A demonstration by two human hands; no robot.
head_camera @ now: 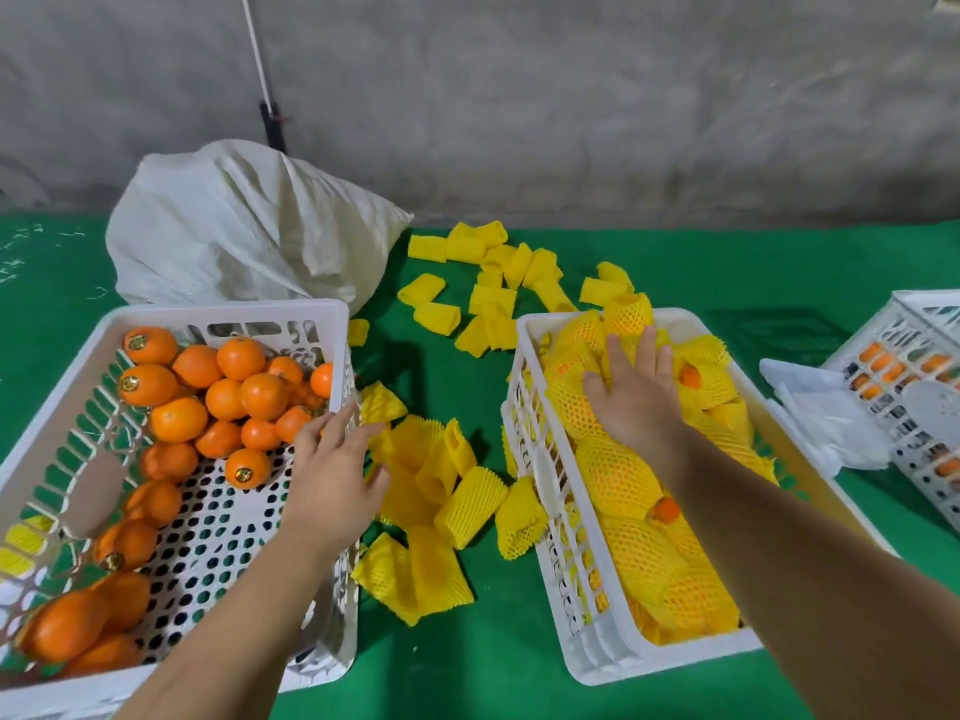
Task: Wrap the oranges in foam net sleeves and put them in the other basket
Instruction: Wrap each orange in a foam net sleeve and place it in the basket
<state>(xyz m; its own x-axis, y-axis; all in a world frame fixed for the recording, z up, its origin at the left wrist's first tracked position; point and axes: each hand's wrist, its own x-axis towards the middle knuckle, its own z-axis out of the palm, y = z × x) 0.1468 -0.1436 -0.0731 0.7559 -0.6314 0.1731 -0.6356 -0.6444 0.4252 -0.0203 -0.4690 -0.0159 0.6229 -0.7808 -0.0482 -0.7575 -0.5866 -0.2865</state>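
Note:
A white basket (78, 356) on the left holds several bare oranges (179, 418). A second white basket (524, 402) on the right is filled with oranges wrapped in yellow foam net sleeves (615, 472). Loose yellow sleeves (447, 470) lie in a pile on the green cloth between the baskets. My left hand (332, 475) hovers over the left basket's right rim, fingers straight and reaching onto the loose sleeves, holding nothing. My right hand (631, 392) lies flat, fingers spread, on the wrapped oranges at the far end of the right basket.
More yellow sleeves (498, 283) are scattered at the back of the table. A white sack (244, 226) stands behind the left basket. At the right edge is a third white crate (914, 387) with white foam sheets (826, 413). A grey wall rises behind.

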